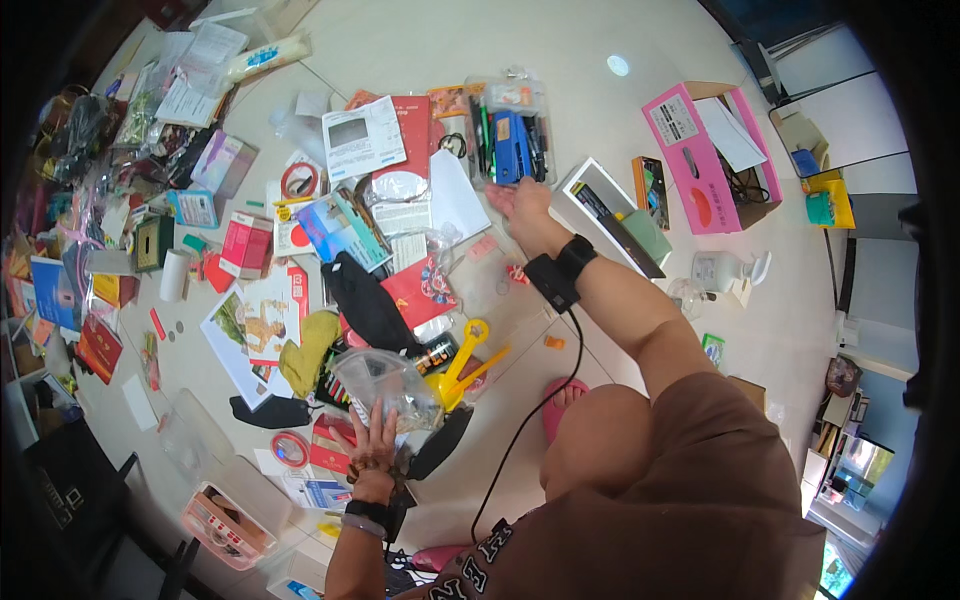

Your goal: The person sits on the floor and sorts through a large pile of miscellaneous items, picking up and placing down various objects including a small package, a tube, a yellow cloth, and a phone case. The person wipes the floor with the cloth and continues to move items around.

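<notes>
My right hand (523,206) reaches to the near edge of a clear plastic box (551,142), its fingers apart. Inside that box lie a blue stapler-like tool (512,146), several pens (484,135) and a small lidded clear case (510,96). Whether the fingertips touch the box wall is hard to tell. Lower down, my left hand (373,439) is spread at the edge of a crumpled clear plastic bag (390,382), beside a red packet (335,448). A black cloth mask (442,444) and a yellow plastic scoop (465,356) lie close to it.
Papers, a black fabric item (367,304) and an olive cloth (309,352) cover the floor ahead. A white box (600,202) and pink carton (694,165) stand right, near a pump bottle (720,270). Clutter heaps up left. A cable (525,420) hangs from my right wrist.
</notes>
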`<act>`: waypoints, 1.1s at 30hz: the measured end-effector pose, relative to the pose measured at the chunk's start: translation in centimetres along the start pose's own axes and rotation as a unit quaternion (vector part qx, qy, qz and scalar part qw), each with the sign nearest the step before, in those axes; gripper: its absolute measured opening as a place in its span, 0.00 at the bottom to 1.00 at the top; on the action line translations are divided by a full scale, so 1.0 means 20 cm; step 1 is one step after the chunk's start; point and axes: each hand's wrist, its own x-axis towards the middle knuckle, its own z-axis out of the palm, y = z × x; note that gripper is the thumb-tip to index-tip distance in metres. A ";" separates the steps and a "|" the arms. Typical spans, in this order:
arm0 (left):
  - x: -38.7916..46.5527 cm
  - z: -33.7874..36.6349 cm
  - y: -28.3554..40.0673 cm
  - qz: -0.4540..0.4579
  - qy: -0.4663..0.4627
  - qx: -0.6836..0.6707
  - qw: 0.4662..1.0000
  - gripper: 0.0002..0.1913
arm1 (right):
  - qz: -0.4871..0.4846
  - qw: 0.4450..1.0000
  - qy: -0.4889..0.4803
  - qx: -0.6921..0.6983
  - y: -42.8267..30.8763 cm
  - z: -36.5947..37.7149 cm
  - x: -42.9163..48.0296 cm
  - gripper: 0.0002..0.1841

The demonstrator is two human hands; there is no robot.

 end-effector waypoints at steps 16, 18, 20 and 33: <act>0.01 -0.13 0.00 0.012 -0.093 0.030 0.995 0.49 | -0.274 0.429 0.080 -0.857 -0.51 0.16 0.68 0.24; 0.01 -0.15 0.00 0.017 -0.080 0.029 0.996 0.48 | -0.405 0.387 0.054 -0.826 -0.40 0.28 0.74 0.25; 0.01 -0.16 0.01 0.018 -0.068 0.057 0.996 0.48 | -0.533 0.415 0.001 -0.737 -0.34 0.37 0.76 0.23; 0.07 -0.28 0.04 -0.036 -0.199 -0.029 0.979 0.33 | -0.221 0.897 -0.115 -0.364 -0.33 0.25 0.31 0.32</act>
